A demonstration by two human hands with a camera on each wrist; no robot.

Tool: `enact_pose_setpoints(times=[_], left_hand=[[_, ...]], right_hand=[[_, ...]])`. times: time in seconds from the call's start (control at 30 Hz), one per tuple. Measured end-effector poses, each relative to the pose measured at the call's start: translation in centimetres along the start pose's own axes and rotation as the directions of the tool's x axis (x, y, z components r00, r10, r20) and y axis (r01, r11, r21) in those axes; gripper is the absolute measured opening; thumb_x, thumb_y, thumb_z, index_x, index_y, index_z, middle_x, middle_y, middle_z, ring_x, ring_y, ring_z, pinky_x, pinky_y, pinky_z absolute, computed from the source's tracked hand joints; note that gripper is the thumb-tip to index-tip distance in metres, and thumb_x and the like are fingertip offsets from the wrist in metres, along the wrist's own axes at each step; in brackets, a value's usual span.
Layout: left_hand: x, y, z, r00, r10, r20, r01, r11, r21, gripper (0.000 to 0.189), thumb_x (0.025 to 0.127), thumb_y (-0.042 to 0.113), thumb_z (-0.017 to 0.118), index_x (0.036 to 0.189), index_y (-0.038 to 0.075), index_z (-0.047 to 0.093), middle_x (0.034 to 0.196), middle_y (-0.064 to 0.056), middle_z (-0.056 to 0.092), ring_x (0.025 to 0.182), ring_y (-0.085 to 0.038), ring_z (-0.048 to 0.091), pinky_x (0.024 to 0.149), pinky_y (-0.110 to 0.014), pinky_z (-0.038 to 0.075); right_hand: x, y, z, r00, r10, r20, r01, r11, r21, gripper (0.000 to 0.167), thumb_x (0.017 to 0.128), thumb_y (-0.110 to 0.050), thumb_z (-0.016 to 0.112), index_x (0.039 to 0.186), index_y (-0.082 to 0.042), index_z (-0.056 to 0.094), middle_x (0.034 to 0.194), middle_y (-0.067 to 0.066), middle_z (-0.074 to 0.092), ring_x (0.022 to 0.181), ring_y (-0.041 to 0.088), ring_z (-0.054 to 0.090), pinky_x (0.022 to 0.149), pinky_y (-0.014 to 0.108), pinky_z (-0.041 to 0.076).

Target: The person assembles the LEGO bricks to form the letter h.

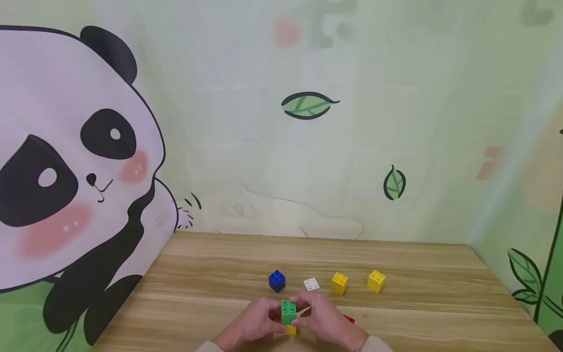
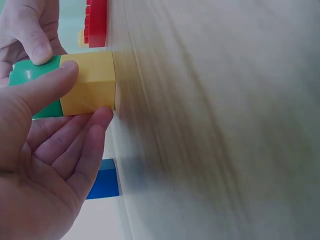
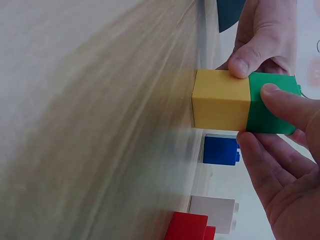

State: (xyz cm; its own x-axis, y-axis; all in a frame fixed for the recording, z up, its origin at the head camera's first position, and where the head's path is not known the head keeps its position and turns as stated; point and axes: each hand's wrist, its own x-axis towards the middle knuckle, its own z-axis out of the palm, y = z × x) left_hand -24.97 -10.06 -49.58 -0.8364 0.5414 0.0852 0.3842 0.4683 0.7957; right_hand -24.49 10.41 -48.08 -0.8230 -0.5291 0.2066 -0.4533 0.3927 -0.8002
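Note:
A green building brick (image 1: 288, 313) sits on top of a yellow brick (image 3: 221, 100), their faces lined up with no gap showing at the seam. With thumb and fingers my left hand (image 1: 254, 320) pinches the yellow brick low down, the thumb tip close to the seam. From the other side my right hand (image 1: 323, 320) grips the green brick, its thumb flat on one face. The yellow brick's bottom is right at the wooden tabletop in both wrist views. In the head view, the hands and the green brick hide most of the yellow one.
Beyond the hands stand a blue brick (image 1: 277, 282), a white brick (image 1: 311, 284) and two more yellow bricks, one (image 1: 339, 283) left of the other (image 1: 376, 281). A red brick (image 1: 349, 319) lies partly hidden behind my right hand. A panda-printed cloth backdrop (image 1: 246, 161) rises behind the table.

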Motion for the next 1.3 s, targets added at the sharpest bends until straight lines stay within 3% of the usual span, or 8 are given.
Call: enact_pose_setpoints(times=[0.2, 0.4, 0.6, 0.93, 1.3], left_hand=[[-0.2, 0.1, 0.1, 0.999, 0.045, -0.007, -0.044, 0.998, 0.039, 0.023, 0.073, 0.011, 0.081, 0.093, 0.010, 0.068, 0.083, 0.007, 0.068, 0.073, -0.002, 0.061, 0.065, -0.019, 0.050], [-0.2, 0.0, 0.1, 1.000, 0.029, 0.001, -0.029, 0.999, 0.033, 0.024, 0.076, 0.011, 0.079, 0.096, 0.010, 0.066, 0.085, 0.006, 0.067, 0.076, -0.004, 0.062, 0.067, -0.019, 0.050], [-0.7, -0.5, -0.3, 1.000, -0.016, 0.009, 0.016, 1.000, 0.000, 0.025, 0.076, 0.013, 0.078, 0.097, 0.012, 0.065, 0.086, 0.008, 0.065, 0.078, -0.006, 0.061, 0.068, -0.021, 0.050], [-2.1, -2.5, -2.8, 0.999, -0.039, -0.018, 0.039, 0.999, 0.017, 0.025, 0.078, 0.013, 0.075, 0.099, 0.010, 0.062, 0.091, 0.005, 0.064, 0.083, -0.012, 0.062, 0.072, -0.024, 0.051], [-3.6, -4.5, -5.9, 0.992, -0.067, -0.106, 0.068, 0.998, 0.007, 0.037, 0.078, 0.012, 0.074, 0.110, 0.000, 0.059, 0.100, -0.006, 0.064, 0.090, -0.024, 0.062, 0.074, -0.033, 0.052]], right_hand=[[0.0, -0.2, 0.0, 1.000, -0.029, -0.003, 0.029, 0.999, -0.041, 0.029, 0.075, -0.004, 0.079, 0.098, -0.014, 0.064, 0.092, -0.007, 0.066, 0.083, 0.006, 0.063, 0.070, 0.021, 0.053], [0.1, -0.5, 0.0, 1.000, -0.016, 0.020, 0.017, 0.996, -0.084, 0.031, 0.077, -0.006, 0.077, 0.101, -0.015, 0.061, 0.092, -0.009, 0.064, 0.085, 0.006, 0.061, 0.071, 0.020, 0.052], [-0.5, -0.1, -0.6, 0.998, -0.028, 0.049, 0.037, 0.981, -0.190, 0.040, 0.079, -0.012, 0.076, 0.116, -0.018, 0.059, 0.101, -0.005, 0.062, 0.091, 0.010, 0.058, 0.075, 0.023, 0.051], [-2.9, 0.8, -3.8, 1.000, -0.014, -0.019, 0.010, 0.975, -0.221, 0.041, 0.084, -0.015, 0.072, 0.122, -0.007, 0.059, 0.107, 0.007, 0.065, 0.093, 0.023, 0.059, 0.071, 0.027, 0.050], [-4.8, 2.3, -7.1, 0.991, 0.078, -0.108, -0.104, 0.960, -0.260, 0.032, 0.086, -0.020, 0.070, 0.116, -0.012, 0.061, 0.105, 0.003, 0.063, 0.096, 0.025, 0.057, 0.077, 0.035, 0.050]])
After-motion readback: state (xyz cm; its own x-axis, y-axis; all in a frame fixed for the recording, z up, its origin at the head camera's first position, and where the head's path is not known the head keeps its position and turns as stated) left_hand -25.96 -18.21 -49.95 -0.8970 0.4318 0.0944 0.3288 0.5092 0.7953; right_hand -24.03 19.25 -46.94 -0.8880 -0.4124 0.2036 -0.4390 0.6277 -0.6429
